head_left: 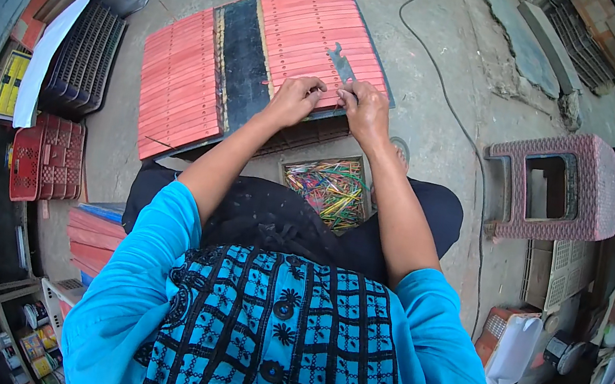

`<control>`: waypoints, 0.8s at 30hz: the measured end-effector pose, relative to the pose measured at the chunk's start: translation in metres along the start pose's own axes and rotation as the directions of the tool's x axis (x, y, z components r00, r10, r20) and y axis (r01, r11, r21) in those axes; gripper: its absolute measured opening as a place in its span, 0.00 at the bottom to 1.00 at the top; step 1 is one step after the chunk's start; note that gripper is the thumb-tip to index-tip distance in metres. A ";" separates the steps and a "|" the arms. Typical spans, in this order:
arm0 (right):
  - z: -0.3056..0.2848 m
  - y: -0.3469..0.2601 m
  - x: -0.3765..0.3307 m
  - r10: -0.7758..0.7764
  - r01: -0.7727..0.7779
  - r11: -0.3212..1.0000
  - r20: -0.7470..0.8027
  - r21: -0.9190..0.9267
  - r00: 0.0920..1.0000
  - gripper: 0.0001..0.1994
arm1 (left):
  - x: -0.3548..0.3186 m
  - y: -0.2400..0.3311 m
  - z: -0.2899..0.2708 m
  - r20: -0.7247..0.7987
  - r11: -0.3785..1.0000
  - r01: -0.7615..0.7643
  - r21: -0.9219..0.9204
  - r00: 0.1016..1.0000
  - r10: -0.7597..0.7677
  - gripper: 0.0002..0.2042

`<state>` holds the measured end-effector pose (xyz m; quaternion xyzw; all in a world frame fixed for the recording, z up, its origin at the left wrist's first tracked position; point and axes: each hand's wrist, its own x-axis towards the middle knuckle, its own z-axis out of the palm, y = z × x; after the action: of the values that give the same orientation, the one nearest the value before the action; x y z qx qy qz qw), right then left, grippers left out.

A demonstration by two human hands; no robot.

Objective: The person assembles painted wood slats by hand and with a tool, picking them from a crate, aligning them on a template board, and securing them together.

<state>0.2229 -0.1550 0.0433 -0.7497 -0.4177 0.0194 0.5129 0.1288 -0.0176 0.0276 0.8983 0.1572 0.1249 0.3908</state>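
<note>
My left hand and my right hand are close together at the near right edge of a board covered in pink-red slats. Thumb and fingers of both hands are pinched, and whatever is between them is too small to make out. The slats lie in two blocks, with a dark bare strip of the board between them. Just beyond my right hand, a flat grey metal tool with a notched end rests on the slats. A shallow wooden box of thin multicoloured sticks sits between my legs.
A pink patterned plastic stool lies at the right, past a black cable along the concrete floor. Dark stacked crates and a red crate stand left. More pink-red slats are by my left side.
</note>
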 end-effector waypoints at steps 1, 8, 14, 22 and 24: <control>0.002 0.000 -0.001 -0.004 0.004 1.000 0.006 0.001 1.000 0.03 | -0.002 -0.004 0.001 -0.006 1.000 0.004 -0.001 1.000 -0.004 0.10; 0.012 0.002 -0.004 -0.099 0.098 0.995 -0.015 -0.031 0.995 0.01 | -0.009 -0.017 0.018 -0.252 0.866 -0.338 0.368 0.861 0.442 0.11; 0.014 0.004 -0.004 -0.163 0.161 0.986 -0.050 -0.042 0.985 0.01 | -0.013 -0.003 0.023 -0.078 0.991 -0.131 0.033 0.988 0.133 0.11; 0.012 0.002 -0.003 -0.131 0.130 0.991 -0.062 -0.025 0.989 0.01 | -0.002 -0.004 0.033 0.049 0.997 -0.077 -0.017 0.996 0.078 0.09; 0.010 0.009 -0.003 -0.124 0.121 0.991 -0.035 -0.062 0.992 0.02 | -0.001 -0.004 0.036 0.023 0.987 -0.157 -0.035 0.987 0.158 0.08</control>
<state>0.2220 -0.1509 0.0305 -0.7379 -0.4533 -0.0394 0.4984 0.1397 -0.0393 0.0004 0.9028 0.0787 0.1467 0.3966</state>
